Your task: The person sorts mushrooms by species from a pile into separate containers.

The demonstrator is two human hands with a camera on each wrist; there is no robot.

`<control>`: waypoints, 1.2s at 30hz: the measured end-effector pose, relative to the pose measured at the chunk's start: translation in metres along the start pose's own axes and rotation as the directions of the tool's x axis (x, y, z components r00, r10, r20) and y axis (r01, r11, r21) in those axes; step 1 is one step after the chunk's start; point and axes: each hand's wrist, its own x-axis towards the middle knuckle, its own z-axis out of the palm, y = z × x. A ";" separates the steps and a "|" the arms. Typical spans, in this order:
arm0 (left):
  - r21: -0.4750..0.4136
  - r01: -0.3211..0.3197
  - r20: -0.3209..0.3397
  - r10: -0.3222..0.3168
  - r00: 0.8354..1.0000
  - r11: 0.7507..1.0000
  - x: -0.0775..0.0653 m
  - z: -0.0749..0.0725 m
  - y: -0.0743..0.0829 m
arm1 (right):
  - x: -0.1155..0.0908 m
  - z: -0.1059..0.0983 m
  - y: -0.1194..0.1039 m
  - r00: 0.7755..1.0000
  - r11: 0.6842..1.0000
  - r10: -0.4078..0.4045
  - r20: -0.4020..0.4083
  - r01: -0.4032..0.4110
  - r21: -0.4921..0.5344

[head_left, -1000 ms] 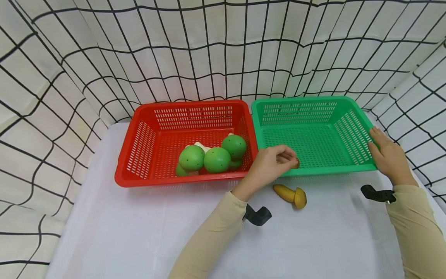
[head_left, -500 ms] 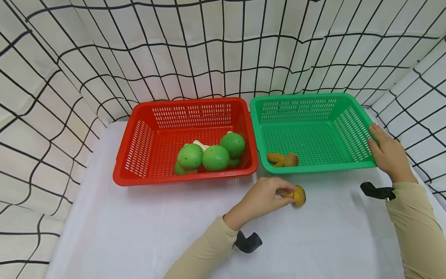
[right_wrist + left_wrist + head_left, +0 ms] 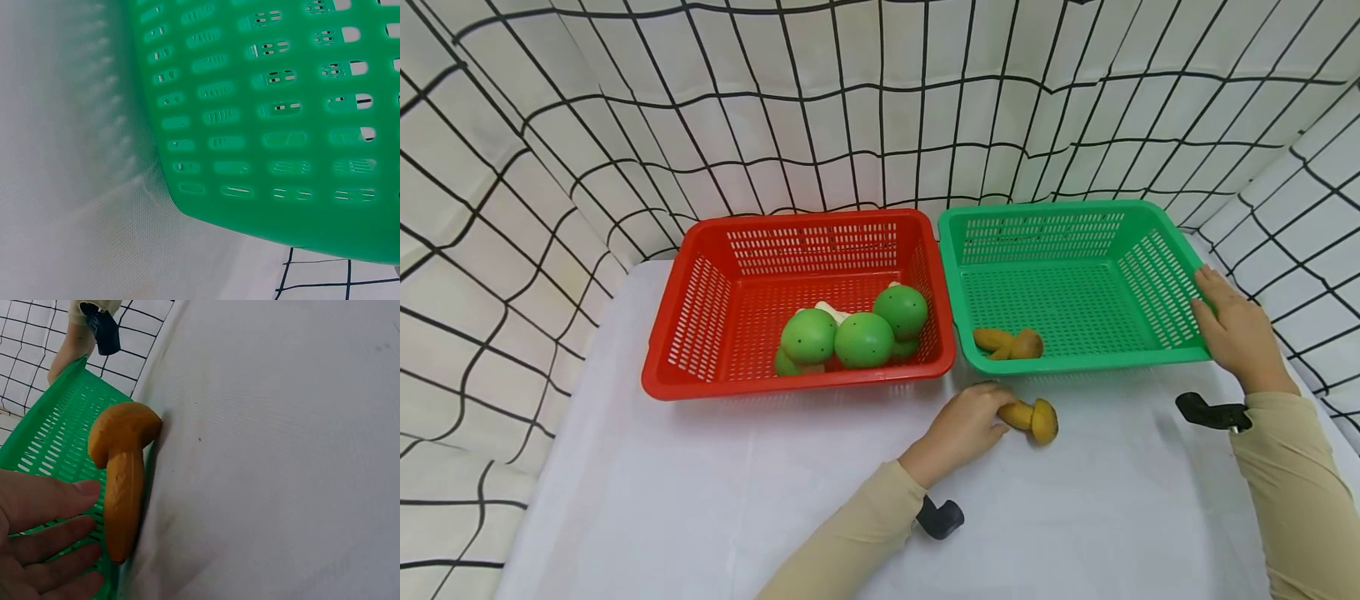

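A yellow-brown toy mushroom (image 3: 1037, 419) lies on the white cloth in front of the green basket (image 3: 1082, 362). My left hand (image 3: 964, 429) is at the tip of its stem, fingers spread and relaxed. In the left wrist view the fingers (image 3: 62, 537) and thumb extend beside the stem, with a small gap between them and the mushroom. My right hand (image 3: 1242, 337) rests on the right rim of the green basket, fingers fairly straight over the edge. The right wrist view shows the basket's perforated outer wall (image 3: 244, 206) but not the hand.
Inside the green basket's front left corner are brown mushroom pieces (image 3: 1024, 344). A red basket (image 3: 700, 389) stands against its left side, holding several green dotted caps (image 3: 863, 340) and whitish stems. A black-grid net (image 3: 880, 98) over white cloth rises behind.
A brown mushroom was let go in the green basket. My left hand came down to the mushroom on the cloth, then drew slightly left toward its stem end. The right hand stayed put.
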 end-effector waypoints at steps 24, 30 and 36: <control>0.003 0.008 -0.015 -0.008 1.000 1.000 -0.004 0.015 -0.011 | -0.002 0.000 -0.001 1.000 1.000 -0.014 -0.003 0.014 0.000; -0.055 0.008 -0.022 -0.009 1.000 0.998 -0.005 0.012 -0.014 | -0.003 0.000 -0.001 1.000 1.000 -0.016 -0.009 0.016 -0.003; -0.085 -0.006 -0.023 0.004 1.000 0.996 -0.007 0.008 -0.013 | -0.002 0.001 0.000 1.000 1.000 -0.020 -0.011 0.020 -0.009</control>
